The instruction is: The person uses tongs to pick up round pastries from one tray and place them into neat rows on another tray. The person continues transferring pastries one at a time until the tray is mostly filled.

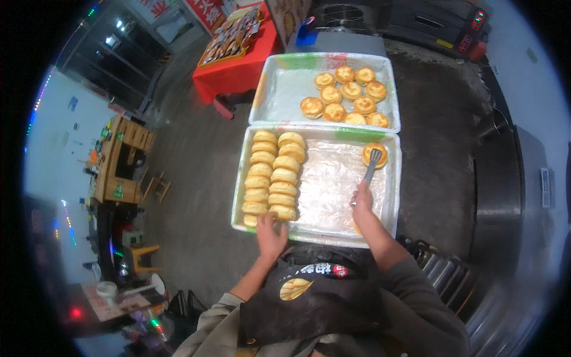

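My right hand (365,205) grips grey tongs (372,166) with a slotted head. The head lies on top of a round, golden-brown flatbread (375,149) at the right of the near tray (237,196). My left hand (272,239) rests at that tray's front left, fingers apart, its tips by the near end of two rows of breads. These pale yellow breads (284,176) stand on edge, packed face to face. Part of another bread (357,227) shows beside my right wrist. Foil-like lining (333,178) covers the near tray's bottom.
Directly behind, a second white tray (267,89) holds several browned round breads (351,90) lying flat. A red-covered table (208,80) with a goods-filled tray stands far left. Dark oven-like equipment (428,24) is at the back right. Wooden furniture (122,157) stands left.
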`<state>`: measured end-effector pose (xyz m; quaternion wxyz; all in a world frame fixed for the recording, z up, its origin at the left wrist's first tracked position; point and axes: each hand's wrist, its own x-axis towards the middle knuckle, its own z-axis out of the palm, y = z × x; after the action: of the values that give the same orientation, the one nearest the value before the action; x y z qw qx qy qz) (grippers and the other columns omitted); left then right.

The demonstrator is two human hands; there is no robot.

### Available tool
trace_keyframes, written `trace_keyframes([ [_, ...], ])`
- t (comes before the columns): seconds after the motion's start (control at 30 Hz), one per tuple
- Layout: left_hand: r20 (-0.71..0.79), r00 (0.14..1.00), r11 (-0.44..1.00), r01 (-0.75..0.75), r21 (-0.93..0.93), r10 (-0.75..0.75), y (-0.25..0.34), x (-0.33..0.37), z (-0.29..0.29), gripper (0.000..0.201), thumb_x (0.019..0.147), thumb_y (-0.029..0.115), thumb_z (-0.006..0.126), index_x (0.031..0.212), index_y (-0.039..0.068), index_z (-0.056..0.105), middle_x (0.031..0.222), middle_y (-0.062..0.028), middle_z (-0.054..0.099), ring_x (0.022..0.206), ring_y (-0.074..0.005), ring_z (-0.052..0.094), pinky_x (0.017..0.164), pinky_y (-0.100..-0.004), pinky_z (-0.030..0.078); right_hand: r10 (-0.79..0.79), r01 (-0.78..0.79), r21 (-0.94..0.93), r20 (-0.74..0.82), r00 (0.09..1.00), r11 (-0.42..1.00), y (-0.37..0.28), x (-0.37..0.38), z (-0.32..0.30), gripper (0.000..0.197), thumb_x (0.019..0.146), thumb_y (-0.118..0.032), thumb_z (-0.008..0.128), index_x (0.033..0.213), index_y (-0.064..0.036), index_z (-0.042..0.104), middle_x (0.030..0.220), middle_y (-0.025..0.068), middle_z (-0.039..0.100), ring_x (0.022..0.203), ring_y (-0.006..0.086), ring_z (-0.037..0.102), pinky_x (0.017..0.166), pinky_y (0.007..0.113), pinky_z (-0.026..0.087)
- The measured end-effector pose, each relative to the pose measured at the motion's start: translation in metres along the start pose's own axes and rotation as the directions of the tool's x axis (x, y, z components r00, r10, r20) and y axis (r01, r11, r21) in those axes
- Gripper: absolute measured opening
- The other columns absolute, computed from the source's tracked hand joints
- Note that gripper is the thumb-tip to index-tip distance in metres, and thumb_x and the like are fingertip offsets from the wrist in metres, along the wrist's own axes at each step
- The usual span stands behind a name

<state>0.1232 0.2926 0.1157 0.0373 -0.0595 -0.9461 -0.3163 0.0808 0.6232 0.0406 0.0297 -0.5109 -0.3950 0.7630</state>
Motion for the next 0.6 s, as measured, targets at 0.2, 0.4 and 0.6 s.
trace_keyframes([
  [0.2, -0.024, 0.998, 0.999, -0.049, 0.016, 0.050, -0.016, -0.002, -0.019, 0.057, 0.083, 0.008, 0.080, 0.136, 0.004, 0.061, 0.127, -0.0186, 0.061, 0.115, -0.0391, 0.062, 0.102, -0.0505, 0.050, -0.190, 0.278, -0.264, 0.313, 0.931, 0.924, -0.008, -0.020, -0.049, 0.034, 0.114, -0.043, 0.061, 0.113, -0.0092, 0.064, 0.077, -0.0036, 0.051, 0.062, 0.0062, 0.047, 0.052, 0.026, 0.038],
  [0.4, -0.057, 0.995, 0.988, -0.089, -0.124, 0.082, -0.027, -0.006, -0.035, 0.040, 0.090, 0.003, 0.068, 0.130, 0.003, 0.064, 0.121, -0.0195, 0.064, 0.116, -0.0400, 0.063, 0.103, -0.0481, 0.051, -0.206, 0.689, -0.542, 0.694, 0.690, 0.481, -0.046, -0.084, -0.069, 0.025, 0.107, -0.026, 0.073, 0.116, -0.0030, 0.070, 0.088, 0.0068, 0.064, 0.080, 0.0186, 0.060, 0.077, 0.036, 0.052],
  [0.6, -0.238, 0.967, 0.980, -0.128, -0.151, 0.090, -0.042, -0.005, -0.046, 0.033, 0.104, 0.020, 0.057, 0.129, -0.001, 0.064, 0.123, -0.0217, 0.064, 0.117, -0.0410, 0.063, 0.105, -0.0475, 0.050, -0.080, 0.867, -0.495, 0.864, 0.498, 0.051, -0.053, -0.142, -0.042, 0.040, 0.098, -0.035, 0.082, 0.126, -0.0080, 0.072, 0.101, 0.0209, 0.077, 0.093, 0.0403, 0.076, 0.080, 0.045, 0.058],
])
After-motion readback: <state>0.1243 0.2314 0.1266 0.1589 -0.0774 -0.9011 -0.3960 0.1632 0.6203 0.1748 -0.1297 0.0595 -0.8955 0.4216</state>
